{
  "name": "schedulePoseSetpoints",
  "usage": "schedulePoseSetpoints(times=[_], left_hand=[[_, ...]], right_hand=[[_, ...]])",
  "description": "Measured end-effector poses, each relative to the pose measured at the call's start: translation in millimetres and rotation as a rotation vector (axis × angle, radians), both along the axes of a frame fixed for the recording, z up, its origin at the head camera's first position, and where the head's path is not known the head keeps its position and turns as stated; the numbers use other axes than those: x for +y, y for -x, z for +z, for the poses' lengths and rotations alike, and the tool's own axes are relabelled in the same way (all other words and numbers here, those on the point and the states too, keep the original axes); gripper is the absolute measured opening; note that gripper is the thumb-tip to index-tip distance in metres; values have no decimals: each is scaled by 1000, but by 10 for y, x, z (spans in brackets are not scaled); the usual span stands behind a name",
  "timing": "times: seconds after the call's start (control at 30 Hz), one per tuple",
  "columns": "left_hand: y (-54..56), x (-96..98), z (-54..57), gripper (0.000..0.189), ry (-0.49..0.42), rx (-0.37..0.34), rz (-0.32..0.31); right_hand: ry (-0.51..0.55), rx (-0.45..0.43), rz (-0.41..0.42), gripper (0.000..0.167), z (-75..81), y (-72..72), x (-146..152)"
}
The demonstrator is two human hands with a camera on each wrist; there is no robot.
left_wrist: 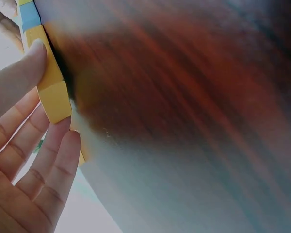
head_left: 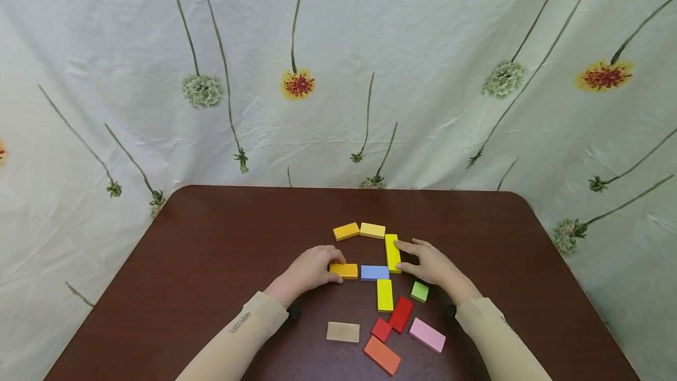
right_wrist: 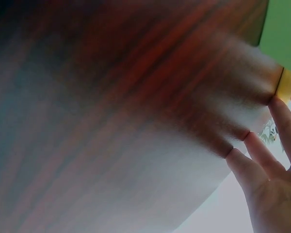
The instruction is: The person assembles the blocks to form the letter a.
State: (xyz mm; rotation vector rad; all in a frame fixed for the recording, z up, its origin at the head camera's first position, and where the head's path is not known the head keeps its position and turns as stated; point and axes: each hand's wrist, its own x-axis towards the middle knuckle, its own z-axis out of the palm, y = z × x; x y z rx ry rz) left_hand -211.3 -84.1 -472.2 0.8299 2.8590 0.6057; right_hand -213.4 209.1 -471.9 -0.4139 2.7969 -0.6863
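My left hand [head_left: 312,272] pinches an orange-yellow block [head_left: 346,271], thumb on its near side and fingers on its far side. In the left wrist view the thumb lies along this block [left_wrist: 56,99], lined up with a blue block. The blue block [head_left: 374,273] lies flat just right of it in the head view. My right hand [head_left: 431,263], fingers fairly straight and spread, touches the right side of a long bright yellow block [head_left: 392,253]. In the right wrist view several fingertips of this hand [right_wrist: 269,170] rest on the table.
An orange-yellow block [head_left: 346,231] and a pale yellow block [head_left: 372,230] lie behind. Nearer lie yellow [head_left: 385,296], green [head_left: 420,291], red [head_left: 401,314], small red [head_left: 381,330], pink [head_left: 427,335], orange [head_left: 382,355] and tan [head_left: 342,331] blocks on the dark table [head_left: 211,240].
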Motion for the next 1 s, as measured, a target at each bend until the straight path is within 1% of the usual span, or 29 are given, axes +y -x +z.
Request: schedulePoseSetpoints(times=[0.3,0.63,0.83,1.0], left_hand=[[3,60,3,28,12,-8,-24],[-3,97,8,30,34,-17,-19],[7,164,31,29,38,-12,-49],[20,215,22,29,56,-9,-62]], right_hand=[[2,-6,-9,59,-13,-9,13],[-5,-7,-10,59,3,-10,10],[-1,-1,-3,59,15,-4,12],[5,4,10,59,1,1,13]])
